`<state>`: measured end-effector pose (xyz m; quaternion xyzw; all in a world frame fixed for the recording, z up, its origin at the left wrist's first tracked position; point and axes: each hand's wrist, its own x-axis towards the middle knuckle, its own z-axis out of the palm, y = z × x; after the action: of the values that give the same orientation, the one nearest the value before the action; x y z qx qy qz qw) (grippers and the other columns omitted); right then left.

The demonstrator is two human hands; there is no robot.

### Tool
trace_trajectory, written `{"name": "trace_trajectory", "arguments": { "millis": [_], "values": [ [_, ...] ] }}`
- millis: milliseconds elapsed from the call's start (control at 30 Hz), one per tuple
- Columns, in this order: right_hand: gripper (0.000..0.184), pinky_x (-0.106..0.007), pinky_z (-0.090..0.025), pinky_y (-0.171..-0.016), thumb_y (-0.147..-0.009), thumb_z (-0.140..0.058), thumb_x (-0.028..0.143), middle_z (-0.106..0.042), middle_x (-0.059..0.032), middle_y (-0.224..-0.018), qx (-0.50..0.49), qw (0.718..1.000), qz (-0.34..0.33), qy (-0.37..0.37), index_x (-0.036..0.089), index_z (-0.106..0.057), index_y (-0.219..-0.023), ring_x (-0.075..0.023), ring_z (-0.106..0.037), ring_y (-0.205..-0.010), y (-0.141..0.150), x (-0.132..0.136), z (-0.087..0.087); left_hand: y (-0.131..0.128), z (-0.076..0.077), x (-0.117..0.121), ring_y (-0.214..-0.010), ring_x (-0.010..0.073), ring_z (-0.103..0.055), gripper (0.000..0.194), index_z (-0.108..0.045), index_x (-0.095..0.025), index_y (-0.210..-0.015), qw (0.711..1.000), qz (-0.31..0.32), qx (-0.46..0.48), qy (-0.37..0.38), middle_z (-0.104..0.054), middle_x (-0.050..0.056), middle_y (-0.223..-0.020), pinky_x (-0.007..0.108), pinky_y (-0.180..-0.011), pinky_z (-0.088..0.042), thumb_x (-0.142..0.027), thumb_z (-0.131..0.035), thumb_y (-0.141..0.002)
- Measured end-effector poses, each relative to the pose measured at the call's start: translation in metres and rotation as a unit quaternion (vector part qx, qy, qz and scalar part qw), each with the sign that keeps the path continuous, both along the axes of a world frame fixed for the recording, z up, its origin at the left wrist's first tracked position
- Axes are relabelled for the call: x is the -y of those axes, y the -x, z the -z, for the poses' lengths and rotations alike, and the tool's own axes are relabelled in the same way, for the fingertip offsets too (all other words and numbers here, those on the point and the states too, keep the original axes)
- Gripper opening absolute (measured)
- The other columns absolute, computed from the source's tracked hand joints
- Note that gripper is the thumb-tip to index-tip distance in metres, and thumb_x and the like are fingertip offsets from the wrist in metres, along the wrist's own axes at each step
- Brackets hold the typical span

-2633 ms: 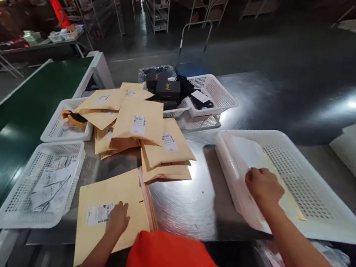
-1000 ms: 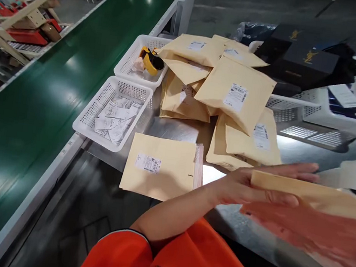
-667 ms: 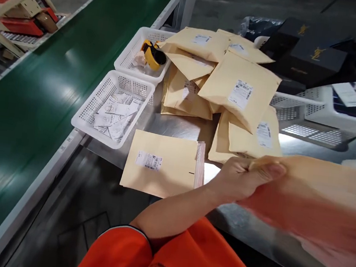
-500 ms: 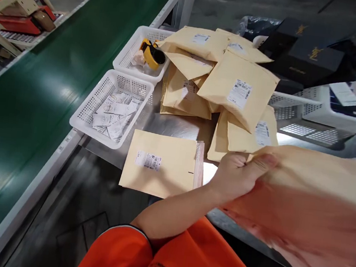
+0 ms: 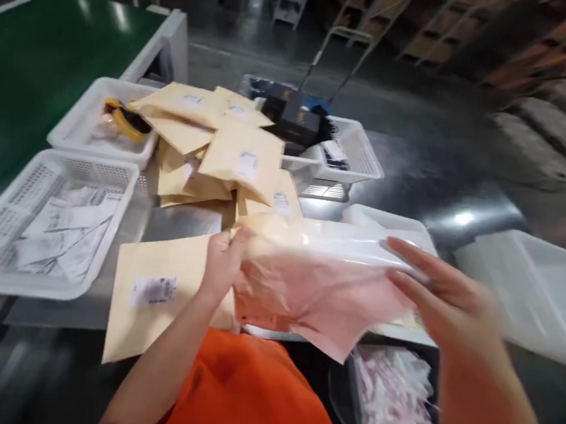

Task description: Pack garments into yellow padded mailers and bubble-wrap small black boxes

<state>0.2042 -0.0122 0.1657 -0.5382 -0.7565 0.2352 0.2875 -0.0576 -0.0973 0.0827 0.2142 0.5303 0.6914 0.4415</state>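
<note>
Lower-left basket: At the left edge of the frame, we see printed slips (image 5: 67, 230) inside the perforated basket (image 5: 10, 287).
Flat mailer: Left of lower centre, our labelled kraft mailer (image 5: 129, 331) lies partly behind our left arm.
Left hand: Near centre, our left hand (image 5: 219, 269) is closed narrowly, pinching the left end of the held wrapping (image 5: 306, 277).
Mailer pile: Above that hand, we have labelled kraft mailers (image 5: 250, 143) overlapping in a loose heap.
Held wrapping: It spans our hands at centre, tan at the left, glossy and whitish toward the right, its pinkish lower part hanging creased.
Step in hand: We judge this to be handling the wrapping between both hands; steadying or turning it calls for support at both ends, without crumpling the slack.
Right hand: Right of centre, our right hand (image 5: 462, 303) has fingers extended against the glossy end; we cannot tell whether it grips.
</note>
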Motion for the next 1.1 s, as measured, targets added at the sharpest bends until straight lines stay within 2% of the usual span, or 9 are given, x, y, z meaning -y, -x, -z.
{"name": "trace_trajectory", "arguments": {
  "millis": [100, 233, 433, 567, 700, 767, 867, 1000, 1100],
  "values": [
    [0.044, -0.042, -0.055, -0.093, -0.077, -0.073, 0.05, -0.07, -0.0073, -0.12, -0.094, 0.993, -0.043, 0.061, 0.028, -0.074, -0.115, -0.0294, -0.064, -0.112, 0.003, -0.014, -0.012, 0.014, -0.004, -0.016, -0.083, 0.0175, -0.066, 0.039, -0.069, -0.016, -0.101, 0.997, -0.026, -0.049, -0.051, -0.073, 0.006, -0.095, 0.027, -0.075, -0.053, -0.047, -0.072, -0.078],
    [0.044, -0.037, -0.057, -0.082, -0.077, -0.07, 0.051, -0.073, -0.007, -0.112, -0.107, 0.991, -0.068, 0.046, 0.024, -0.074, -0.111, -0.0263, -0.068, -0.101, 0.017, -0.039, -0.013, 0.025, -0.032, -0.028, -0.117, 0.0215, -0.062, 0.067, -0.051, -0.024, -0.138, 0.974, -0.082, -0.182, -0.103, -0.054, 0.01, -0.144, 0.03, -0.096, -0.052, -0.036, -0.075, -0.077],
    [0.039, -0.028, -0.049, -0.062, -0.083, -0.063, 0.054, -0.071, -0.0044, -0.082, -0.088, 0.991, -0.103, 0.0, 0.019, -0.074, -0.097, -0.0191, -0.063, -0.072, 0.013, -0.051, -0.029, 0.027, -0.078, -0.035, -0.115, 0.0217, -0.062, 0.038, -0.066, -0.021, -0.121, 0.899, -0.125, -0.409, -0.093, -0.068, 0.007, -0.123, 0.035, -0.107, -0.045, -0.035, -0.065, -0.085],
    [0.038, -0.03, -0.047, -0.064, -0.089, -0.058, 0.055, -0.068, -0.0054, -0.082, -0.101, 0.987, -0.099, -0.079, 0.021, -0.074, -0.089, -0.0185, -0.06, -0.073, 0.008, -0.044, -0.034, 0.028, -0.089, -0.044, -0.116, 0.0213, -0.061, 0.066, -0.048, -0.023, -0.14, 0.924, -0.097, -0.355, -0.106, -0.055, 0.01, -0.141, 0.031, -0.097, -0.051, -0.028, -0.069, -0.078],
    [0.037, -0.038, -0.047, -0.082, -0.087, -0.061, 0.057, -0.067, -0.0094, -0.102, -0.117, 0.964, -0.066, -0.231, 0.023, -0.074, -0.077, -0.025, -0.059, -0.099, 0.004, -0.042, -0.031, 0.03, -0.088, -0.049, -0.095, 0.0202, -0.066, 0.029, -0.07, -0.021, -0.105, 0.915, -0.06, -0.394, -0.052, -0.071, 0.005, -0.105, 0.03, -0.084, -0.053, -0.029, -0.063, -0.078],
    [0.036, -0.034, -0.046, -0.075, -0.09, -0.059, 0.054, -0.067, -0.0064, -0.089, -0.137, 0.967, -0.073, -0.204, 0.022, -0.07, -0.077, -0.0213, -0.06, -0.085, 0.003, -0.041, -0.032, 0.031, -0.087, -0.051, -0.081, 0.0187, -0.066, 0.021, -0.072, -0.019, -0.09, 0.922, -0.035, -0.385, -0.037, -0.072, 0.003, -0.085, 0.028, -0.075, -0.053, -0.03, -0.064, -0.075],
    [0.03, -0.028, -0.039, -0.06, -0.091, -0.057, 0.049, -0.055, 0.0013, -0.065, -0.174, 0.971, -0.029, -0.161, 0.021, -0.064, -0.081, -0.0141, -0.048, -0.059, 0.006, -0.038, -0.036, 0.029, -0.089, -0.055, -0.061, 0.0153, -0.062, 0.045, -0.064, -0.02, -0.111, 0.962, -0.013, -0.274, -0.006, -0.069, -0.001, -0.073, 0.028, -0.062, -0.052, -0.029, -0.071, -0.067],
    [0.021, -0.027, -0.036, -0.06, -0.091, -0.052, 0.039, -0.046, 0.0037, -0.061, -0.213, 0.958, 0.015, -0.19, 0.021, -0.057, -0.081, -0.0127, -0.042, -0.057, 0.019, -0.036, -0.045, 0.019, -0.093, -0.06, -0.067, 0.016, -0.067, 0.073, -0.048, -0.025, -0.128, 0.983, 0.092, -0.15, 0.058, -0.07, -0.001, -0.082, 0.03, -0.067, -0.055, -0.018, -0.074, -0.06],
    [0.02, -0.027, -0.036, -0.063, -0.092, -0.05, 0.036, -0.045, 0.0029, -0.064, -0.236, 0.951, 0.023, -0.197, 0.021, -0.053, -0.078, -0.0134, -0.044, -0.062, 0.026, -0.043, -0.058, 0.013, -0.09, -0.058, -0.094, 0.0211, -0.069, 0.067, -0.058, -0.026, -0.12, 0.966, 0.186, -0.174, 0.037, -0.07, 0.006, -0.111, 0.033, -0.081, -0.056, -0.018, -0.078, -0.056]
  ]
}}
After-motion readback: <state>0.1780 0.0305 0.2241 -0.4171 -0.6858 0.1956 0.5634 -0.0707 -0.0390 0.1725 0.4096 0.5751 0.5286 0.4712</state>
